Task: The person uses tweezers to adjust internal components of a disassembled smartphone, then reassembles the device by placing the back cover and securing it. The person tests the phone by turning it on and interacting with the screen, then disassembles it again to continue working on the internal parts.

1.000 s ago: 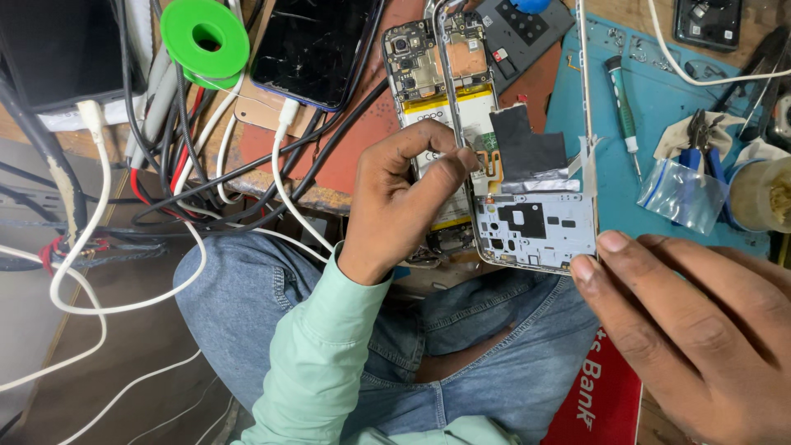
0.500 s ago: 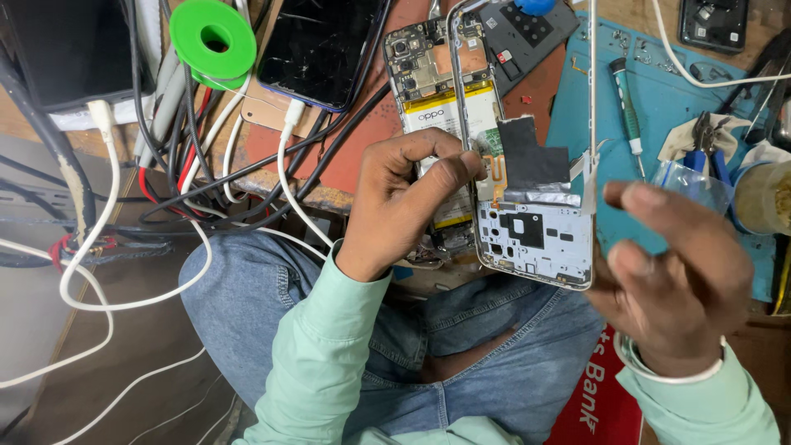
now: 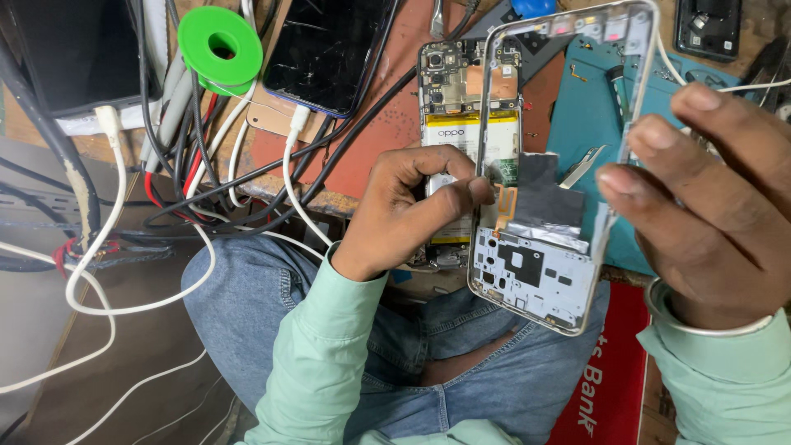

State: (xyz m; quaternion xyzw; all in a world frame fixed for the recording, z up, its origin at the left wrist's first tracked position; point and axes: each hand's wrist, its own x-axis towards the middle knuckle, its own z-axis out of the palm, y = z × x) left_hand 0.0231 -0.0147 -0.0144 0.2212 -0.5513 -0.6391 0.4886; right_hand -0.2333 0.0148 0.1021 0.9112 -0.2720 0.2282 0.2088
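My right hand (image 3: pixel 709 206) is closest to the camera, fingers (image 3: pixel 651 136) curled round the right edge of the phone mid-frame (image 3: pixel 535 272), gripping it. The frame is upright and tilted, probably so I can see through its open top half. My left hand (image 3: pixel 404 210) sits on the other side, thumb and forefinger pinching an orange flex strip (image 3: pixel 501 206) at the frame's left rail, other fingers curled in. So the frame hangs between both hands, above my jeans (image 3: pixel 272 305), just off the desk's near edge. Grey foil patch (image 3: pixel 540 194) sits mid-frame, white plastic plate below it.

Behind the frame, on the desk (image 3: pixel 379 140), lies the opened phone body (image 3: pixel 461 115) with battery and board showing, partly hidden by my left fingers; likely kept flat for reach. Teal mat (image 3: pixel 593 124) is at the right, with a small metal bit on it. Further left, near the far edge: a cracked phone (image 3: pixel 325 49) plugged into a white cable, a green spool (image 3: pixel 220 45), tangled cables (image 3: pixel 165 165), and a dark device (image 3: pixel 78 53) at the far left corner.
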